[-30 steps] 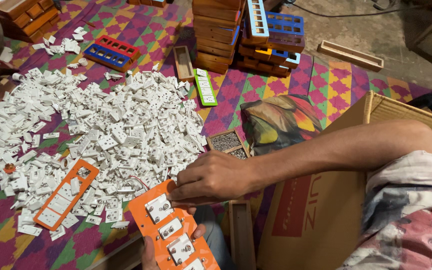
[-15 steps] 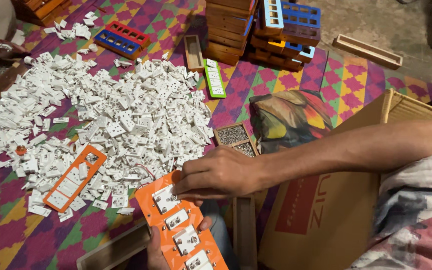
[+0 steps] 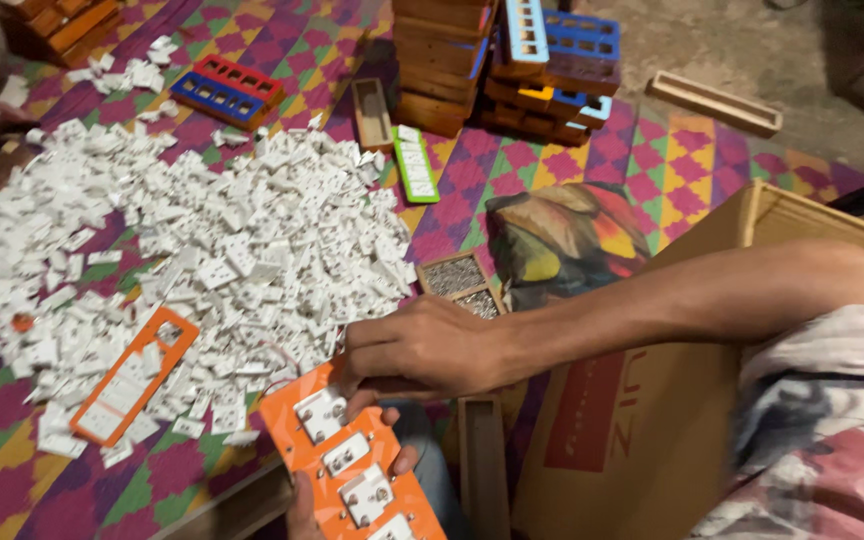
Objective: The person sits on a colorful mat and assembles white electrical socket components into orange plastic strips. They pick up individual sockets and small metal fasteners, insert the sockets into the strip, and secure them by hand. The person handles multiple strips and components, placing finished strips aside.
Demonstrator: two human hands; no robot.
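Observation:
An orange plastic frame (image 3: 304, 436) with several white socket pieces set in its slots tilts up at the bottom centre. My left hand (image 3: 301, 512) holds it from beneath, with fingertips showing at its right edge. My right hand (image 3: 422, 350) reaches in from the right, fingers curled over the frame's upper end. Whether a loose piece is under those fingers is hidden. A big heap of white socket pieces (image 3: 202, 250) lies just left of the hands.
A second orange frame (image 3: 135, 373) lies on the heap. A small tray of screws (image 3: 462, 285) and a cardboard box (image 3: 652, 420) sit beside my right arm. Stacked wooden and coloured frames (image 3: 512, 60), a green frame (image 3: 414, 165) and red and blue frames (image 3: 222, 88) lie further back on the patterned mat.
My right hand has stayed at the top end of the orange frame, shifting slightly right. The view has drifted a little; nothing was picked up or let go.

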